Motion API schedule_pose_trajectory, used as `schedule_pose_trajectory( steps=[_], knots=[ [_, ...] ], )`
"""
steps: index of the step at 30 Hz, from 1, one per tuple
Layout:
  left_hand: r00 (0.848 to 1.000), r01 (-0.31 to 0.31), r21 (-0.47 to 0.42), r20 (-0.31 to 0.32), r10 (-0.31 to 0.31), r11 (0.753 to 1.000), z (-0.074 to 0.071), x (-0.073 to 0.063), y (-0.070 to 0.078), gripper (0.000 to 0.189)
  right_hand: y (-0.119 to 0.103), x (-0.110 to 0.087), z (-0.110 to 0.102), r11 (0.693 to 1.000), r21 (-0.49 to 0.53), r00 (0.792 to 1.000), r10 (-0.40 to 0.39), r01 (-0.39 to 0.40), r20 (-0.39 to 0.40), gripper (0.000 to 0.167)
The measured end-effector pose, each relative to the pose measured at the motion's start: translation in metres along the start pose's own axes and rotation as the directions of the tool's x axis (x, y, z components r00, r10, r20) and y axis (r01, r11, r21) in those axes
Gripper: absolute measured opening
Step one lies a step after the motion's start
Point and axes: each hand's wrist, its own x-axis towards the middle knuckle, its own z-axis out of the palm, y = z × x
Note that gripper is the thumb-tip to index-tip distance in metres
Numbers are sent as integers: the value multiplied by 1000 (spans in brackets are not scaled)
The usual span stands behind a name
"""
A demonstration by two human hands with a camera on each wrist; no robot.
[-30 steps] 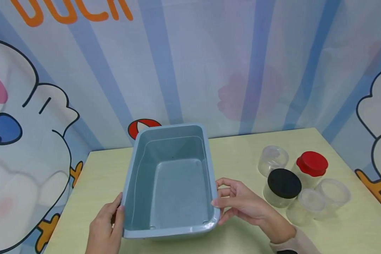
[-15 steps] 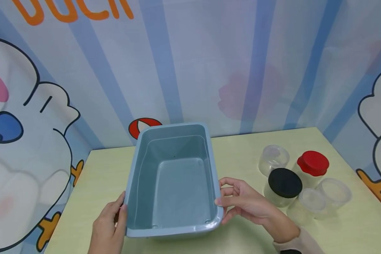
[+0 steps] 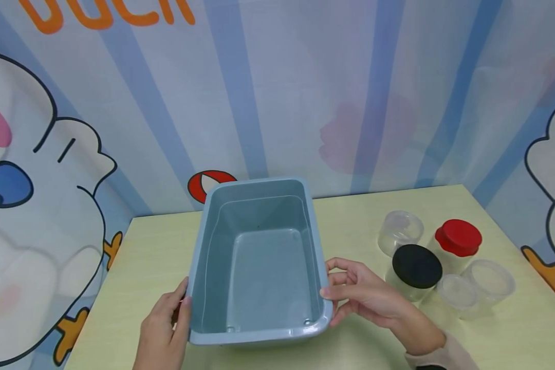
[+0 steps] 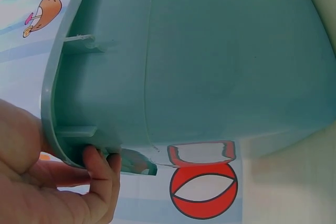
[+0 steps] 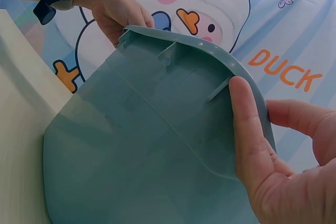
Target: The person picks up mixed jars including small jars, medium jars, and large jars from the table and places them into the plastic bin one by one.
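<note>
A blue-grey plastic basin [image 3: 268, 277], with nothing inside, stands in the middle of the table between both hands. My left hand [image 3: 164, 326] grips its rim near the front left corner; in the left wrist view that hand [image 4: 63, 182] has fingertips curled under the lip. On the opposite side my right hand [image 3: 365, 295] pinches the rim near the front right corner. From the right wrist view, the right hand [image 5: 283, 150] has its thumb on one face of the rim and fingers beneath on the other. The basin's underside is hidden.
At the right of the table [image 3: 157, 246] stand a black-lidded jar [image 3: 417, 267], a red-lidded jar [image 3: 458, 239] and several clear containers, among them one at the back [image 3: 400, 234]. A printed cloth backdrop [image 3: 287, 92] hangs behind the table.
Both hands and the basin have shifted slightly to the right in the head view. The grip on the rim looks the same, and the jars stay where they were.
</note>
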Motion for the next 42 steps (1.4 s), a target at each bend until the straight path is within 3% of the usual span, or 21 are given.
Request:
schedule_pose_trajectory(
  steps=[12, 26, 42],
  knots=[
    [1000, -3, -62, 15, 4, 998, 3, -3, 2, 45, 0, -6, -3, 999, -17, 999, -36, 37, 5, 22],
    [1000, -8, -87, 8, 8, 996, 9, -5, 5, 44, -4, -14, -8, 1000, -12, 1000, -11, 10, -17, 24],
    [997, -73, -119, -14, 72, 990, 14, -8, 8, 44, -7, -19, -13, 1000, -3, 1000, -2, 2, -17, 24]
  ],
)
